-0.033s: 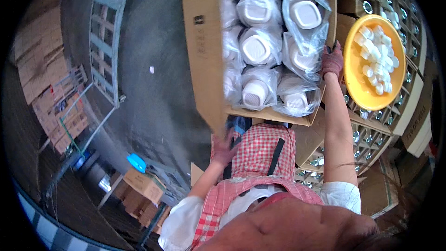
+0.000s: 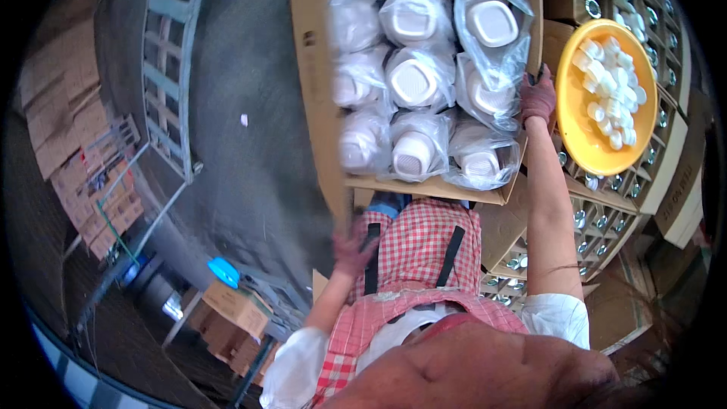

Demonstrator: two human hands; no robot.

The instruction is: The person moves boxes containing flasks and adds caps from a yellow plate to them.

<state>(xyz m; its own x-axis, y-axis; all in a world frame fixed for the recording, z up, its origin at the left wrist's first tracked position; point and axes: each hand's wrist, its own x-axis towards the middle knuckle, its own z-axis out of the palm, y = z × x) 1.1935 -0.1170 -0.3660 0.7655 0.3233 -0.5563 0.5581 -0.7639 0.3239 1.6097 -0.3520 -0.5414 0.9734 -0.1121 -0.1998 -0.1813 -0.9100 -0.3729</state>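
A large cardboard box (image 2: 424, 186) stands before me, packed with rows of white plastic containers (image 2: 413, 79) in clear bags. My right hand (image 2: 538, 97), in a dark red glove, is closed on the box's right wall. Something dark shows by its fingertips, too small to make out. On the box's left side a long flap (image 2: 312, 68) stands raised. My left hand (image 2: 354, 251), gloved alike and somewhat blurred, is at the flap's near lower corner with its fingers apart; whether it touches the flap is hard to see.
To the right, a yellow basin (image 2: 581, 144) of white caps (image 2: 612, 91) rests on divided cartons (image 2: 602, 223) with shiny round tops inside. A metal ladder-like frame (image 2: 165, 68) lies on the floor at left. Stacked cartons (image 2: 64, 91) stand beyond, and a blue dish (image 2: 223, 273) sits lower left.
The left flap has swung outward to the left, uncovering more of the left column of containers. My left hand has moved left with it. My right hand stays on the box wall.
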